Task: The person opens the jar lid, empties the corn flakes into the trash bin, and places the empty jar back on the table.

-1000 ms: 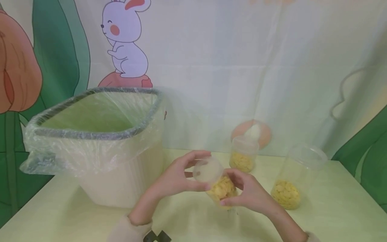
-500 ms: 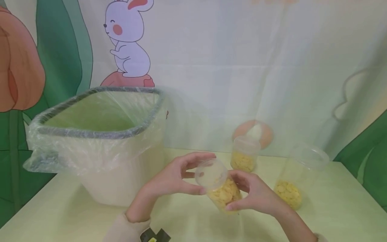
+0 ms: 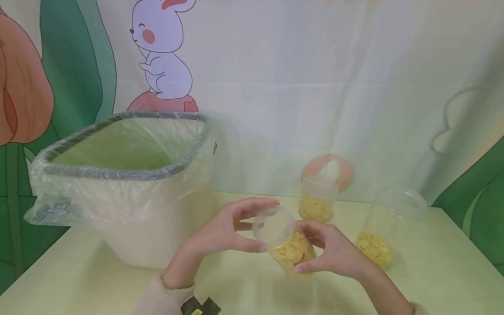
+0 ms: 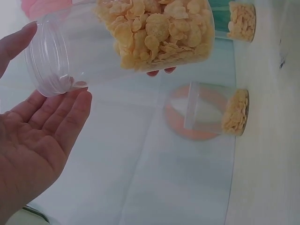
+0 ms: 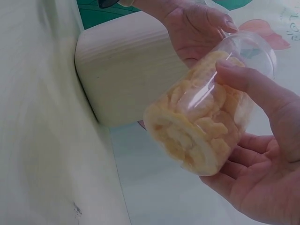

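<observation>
Both hands hold a clear plastic jar (image 3: 293, 251) part filled with yellow flakes, tilted in the air above the table. My left hand (image 3: 220, 229) grips its round top end, thumb on one side and fingertips on the other, as the left wrist view shows. Lower down, my right hand (image 3: 334, 249) wraps its thumb and fingers around the jar's body. Seen from the right wrist, the flakes (image 5: 201, 108) lie against the wall and base. Behind the hands stands a smaller-looking jar (image 3: 316, 208) of flakes, and to the right a taller jar (image 3: 373, 249), filled only near its bottom.
A large pale bin (image 3: 153, 227) with a grey rim and clear plastic liner (image 3: 71, 197) stands left of the hands. The pale table (image 3: 334, 299) ends at a cloth backdrop (image 3: 260, 87) printed with a rabbit and flowers.
Over the past second the held jar and right hand have shifted slightly right and down, and more of the jar's body shows between the hands. Both hands keep their hold.
</observation>
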`<state>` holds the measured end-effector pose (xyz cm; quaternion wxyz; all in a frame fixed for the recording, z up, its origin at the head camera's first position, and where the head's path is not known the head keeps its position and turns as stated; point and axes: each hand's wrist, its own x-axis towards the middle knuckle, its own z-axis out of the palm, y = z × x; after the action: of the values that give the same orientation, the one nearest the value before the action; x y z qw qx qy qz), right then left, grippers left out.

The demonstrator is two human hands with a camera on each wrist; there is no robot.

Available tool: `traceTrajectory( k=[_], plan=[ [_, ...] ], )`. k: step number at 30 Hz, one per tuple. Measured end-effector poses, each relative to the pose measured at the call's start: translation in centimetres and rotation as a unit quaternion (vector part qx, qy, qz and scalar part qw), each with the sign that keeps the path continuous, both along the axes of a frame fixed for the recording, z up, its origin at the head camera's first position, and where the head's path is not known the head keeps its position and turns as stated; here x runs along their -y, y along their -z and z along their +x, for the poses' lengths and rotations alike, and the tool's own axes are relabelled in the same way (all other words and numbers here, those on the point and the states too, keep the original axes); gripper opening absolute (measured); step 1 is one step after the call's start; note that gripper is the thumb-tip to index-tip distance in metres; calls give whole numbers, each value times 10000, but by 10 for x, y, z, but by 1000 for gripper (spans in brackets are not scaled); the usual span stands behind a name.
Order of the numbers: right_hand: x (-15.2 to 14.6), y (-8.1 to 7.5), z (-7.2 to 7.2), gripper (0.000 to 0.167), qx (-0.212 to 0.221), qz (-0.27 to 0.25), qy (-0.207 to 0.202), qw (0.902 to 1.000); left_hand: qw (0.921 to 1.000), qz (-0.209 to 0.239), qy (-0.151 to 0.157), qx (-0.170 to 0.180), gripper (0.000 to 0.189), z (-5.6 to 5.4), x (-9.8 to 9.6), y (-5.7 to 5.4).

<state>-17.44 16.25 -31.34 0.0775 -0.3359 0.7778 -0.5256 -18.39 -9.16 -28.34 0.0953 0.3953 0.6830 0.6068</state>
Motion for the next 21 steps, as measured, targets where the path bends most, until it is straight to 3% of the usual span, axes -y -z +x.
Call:
traceTrajectory(
  k=[7,15,21],
  plan=[
    [-1,-2,1,58,-109,137,168,9997,9998,32,-166,84,66,1,-1,-1],
    [-1,-5,3,61,-290,416,637,9967,9979,25,-558,318,65,1,-6,1],
    [0,-6,5,61,-466,538,994,9925,9961,55,-824,310,63,1,-10,1]
  ],
)
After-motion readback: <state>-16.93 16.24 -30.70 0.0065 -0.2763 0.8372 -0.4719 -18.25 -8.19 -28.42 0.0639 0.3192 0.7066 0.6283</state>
